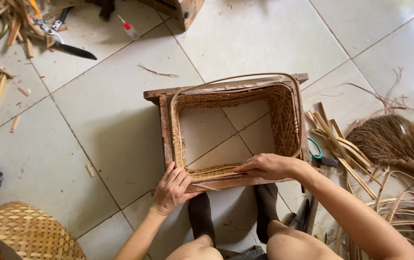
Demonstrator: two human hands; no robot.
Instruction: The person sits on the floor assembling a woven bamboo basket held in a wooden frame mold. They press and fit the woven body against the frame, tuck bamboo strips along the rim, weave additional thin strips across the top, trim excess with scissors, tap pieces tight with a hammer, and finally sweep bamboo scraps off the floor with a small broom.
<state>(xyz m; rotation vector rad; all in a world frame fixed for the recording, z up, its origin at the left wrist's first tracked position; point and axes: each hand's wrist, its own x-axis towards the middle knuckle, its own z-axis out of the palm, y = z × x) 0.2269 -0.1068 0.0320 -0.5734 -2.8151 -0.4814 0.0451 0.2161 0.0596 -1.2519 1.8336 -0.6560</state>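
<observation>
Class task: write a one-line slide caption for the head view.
Both hands, left hand and right hand, press the woven frame inside a wooden mould.
</observation>
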